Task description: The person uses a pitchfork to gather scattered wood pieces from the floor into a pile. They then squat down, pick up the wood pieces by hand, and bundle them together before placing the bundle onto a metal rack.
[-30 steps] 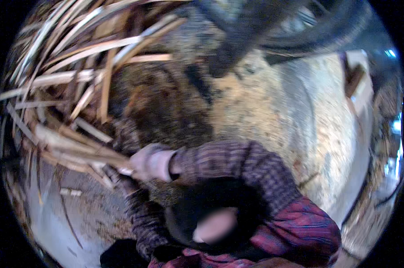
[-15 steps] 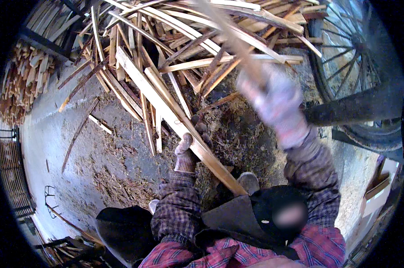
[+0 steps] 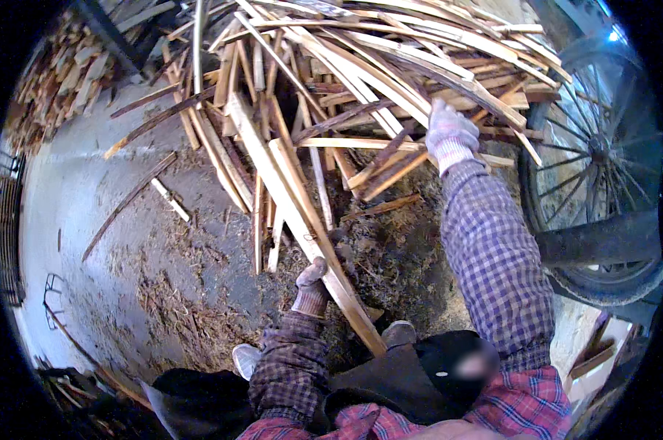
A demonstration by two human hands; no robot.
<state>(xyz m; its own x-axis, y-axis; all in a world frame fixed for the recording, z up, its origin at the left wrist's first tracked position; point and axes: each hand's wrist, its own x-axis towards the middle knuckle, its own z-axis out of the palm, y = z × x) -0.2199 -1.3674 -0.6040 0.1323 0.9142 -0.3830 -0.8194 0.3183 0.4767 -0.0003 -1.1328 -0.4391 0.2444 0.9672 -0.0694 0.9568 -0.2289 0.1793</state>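
In my gloved left hand (image 3: 312,279) is a long pale wooden board (image 3: 269,180), gripped near its lower part. The board slants from the wood pile down toward my lap, and a second, browner strip lies along its right side. My gloved right hand (image 3: 451,132) reaches out over the pile. Its fingers are closed at the near end of a long thin wood strip (image 3: 397,88) that runs away to the upper left among other strips; the fingertips are partly hidden.
A heap of loose wood strips (image 3: 324,143) spreads ahead. A spoked wheel (image 3: 598,150) with a dark bar (image 3: 603,238) stands at the right. Stacked wood (image 3: 64,81) is at the far left. Bark debris (image 3: 192,293) litters the floor, with a long-handled fork (image 3: 82,348) at the lower left.
My right hand has swung forward and left onto the pile, bringing the strip it held down among the others. My left hand still grips the board. The view has shifted.
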